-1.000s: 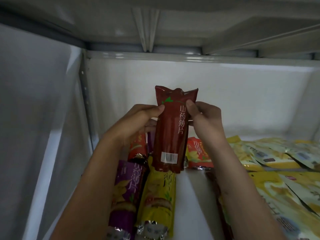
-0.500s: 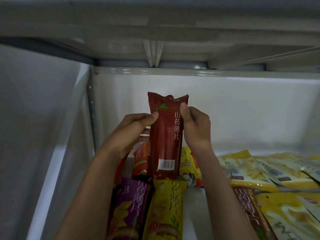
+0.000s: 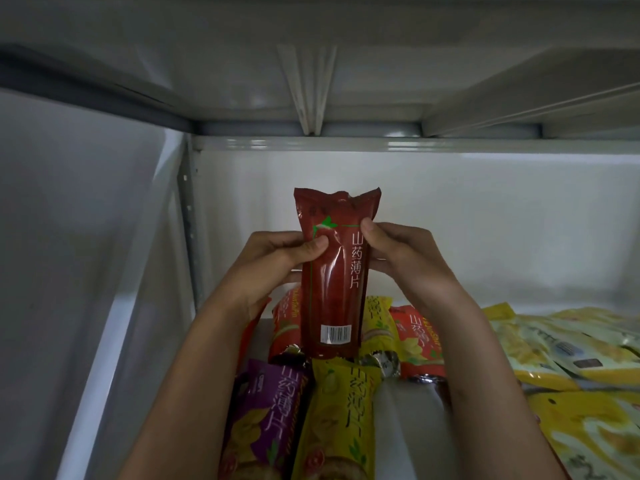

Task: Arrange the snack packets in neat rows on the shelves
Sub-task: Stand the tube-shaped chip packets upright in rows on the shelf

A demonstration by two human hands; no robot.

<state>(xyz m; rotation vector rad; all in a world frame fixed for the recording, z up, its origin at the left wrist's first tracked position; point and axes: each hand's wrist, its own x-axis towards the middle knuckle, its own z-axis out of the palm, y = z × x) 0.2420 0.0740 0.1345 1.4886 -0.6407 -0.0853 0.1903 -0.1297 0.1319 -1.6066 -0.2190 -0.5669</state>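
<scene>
Holding a dark red snack packet (image 3: 332, 271) upright between them, both hands are raised inside a white shelf bay. That packet is the landmark here: it has white Chinese characters running down its right side, a green leaf mark near its top, and a white barcode patch near its bottom edge. The left hand (image 3: 277, 258) grips the packet's left edge, thumb laid across the front and fingers curled behind. The right hand (image 3: 398, 251) pinches its right edge near the top, thumb on the front just beside the characters. The packet's crimped top edge stands clear above both hands, and its bottom edge hangs just above the packets lying on the shelf (image 3: 408, 417).

Directly below the red packet lie a purple packet (image 3: 266, 417) and, to the right of that, a yellow packet (image 3: 343, 417), side by side and touching, both running toward the camera. Behind the red packet's lower end, an orange-red packet (image 3: 285, 327) shows at its left, and a second yellow packet (image 3: 377, 327) and another orange-red packet (image 3: 419, 341) show at its right, all lying flat. Well to the right of the red packet a loose heap of pale yellow packets (image 3: 561, 355) overlaps at mixed angles. A bare white strip of shelf shows between the yellow packet below the red one and the right forearm. Above the red packet runs the underside of the upper shelf (image 3: 311, 81), with a raised rib down its middle. To its left stands the perforated upright post (image 3: 188, 216) of the shelving.
</scene>
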